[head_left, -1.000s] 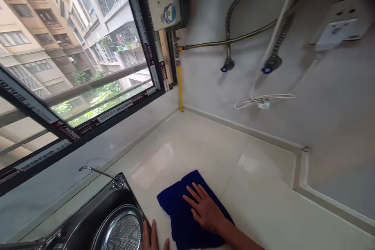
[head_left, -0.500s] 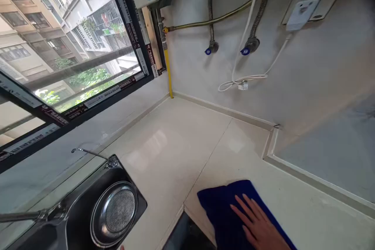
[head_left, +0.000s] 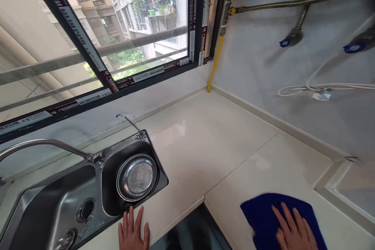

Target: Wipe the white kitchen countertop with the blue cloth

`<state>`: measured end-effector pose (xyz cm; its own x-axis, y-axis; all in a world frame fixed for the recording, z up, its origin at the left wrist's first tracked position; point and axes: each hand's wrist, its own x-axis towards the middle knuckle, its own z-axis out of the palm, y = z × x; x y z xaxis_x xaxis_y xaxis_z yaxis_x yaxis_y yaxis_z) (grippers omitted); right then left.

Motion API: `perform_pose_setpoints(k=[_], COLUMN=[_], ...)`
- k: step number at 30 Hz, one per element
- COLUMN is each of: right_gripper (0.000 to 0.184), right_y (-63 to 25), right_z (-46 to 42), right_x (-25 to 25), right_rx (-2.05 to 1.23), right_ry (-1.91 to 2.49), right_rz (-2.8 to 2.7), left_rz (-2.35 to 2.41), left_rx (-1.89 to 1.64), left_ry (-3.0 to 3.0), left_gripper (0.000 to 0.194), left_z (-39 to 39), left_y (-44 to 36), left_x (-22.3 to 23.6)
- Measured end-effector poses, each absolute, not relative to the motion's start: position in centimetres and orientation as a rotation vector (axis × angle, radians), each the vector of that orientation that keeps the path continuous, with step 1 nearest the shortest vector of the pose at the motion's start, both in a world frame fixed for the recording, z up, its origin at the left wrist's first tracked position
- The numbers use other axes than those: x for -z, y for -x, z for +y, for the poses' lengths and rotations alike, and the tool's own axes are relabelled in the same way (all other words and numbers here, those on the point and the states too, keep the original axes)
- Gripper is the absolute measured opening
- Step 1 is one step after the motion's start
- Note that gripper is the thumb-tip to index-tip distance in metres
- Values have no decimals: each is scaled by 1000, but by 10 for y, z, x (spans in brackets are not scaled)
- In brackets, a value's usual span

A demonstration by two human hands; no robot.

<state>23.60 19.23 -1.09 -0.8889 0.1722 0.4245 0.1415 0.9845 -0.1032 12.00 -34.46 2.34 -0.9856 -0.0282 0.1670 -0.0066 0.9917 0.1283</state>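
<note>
A dark blue cloth (head_left: 263, 218) lies spread on the pale countertop (head_left: 202, 152) at the lower right. My right hand (head_left: 297, 230) rests flat on it, fingers stretched out and apart. On the counter's front strip, close to the edge of the sink (head_left: 102, 172), my left hand (head_left: 133, 228) lies with its fingers spread and nothing in them. A round perforated metal strainer (head_left: 140, 177) sits in the sink's right-hand basin, just beyond my left fingertips.
A large curved faucet (head_left: 52, 142) and a thin small tap (head_left: 130, 123) rise behind the sink. At the back corner a yellow pipe (head_left: 215, 64) meets the counter. A coiled white cable (head_left: 310, 88) hangs on the right wall. A window (head_left: 131, 27) fills the left side.
The view has swung left, bringing more of the sink and my left hand into sight. My right hand stays flat on the blue cloth, which now appears further right.
</note>
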Motion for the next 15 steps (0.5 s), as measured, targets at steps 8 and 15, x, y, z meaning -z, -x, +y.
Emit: perform_pose_setpoints(k=[8, 15], right_gripper=[66, 64], right_y=[-83, -50], right_z=[129, 4], right_x=[7, 3], right_rx=[-89, 56], right_ry=[100, 15], right_rz=[-2695, -2651], left_rz=[-2924, -2762], left_rx=[149, 171], left_ry=[0, 107], left_gripper=[51, 62], left_z=[-334, -329], left_y=[-126, -133], left_x=[-30, -21])
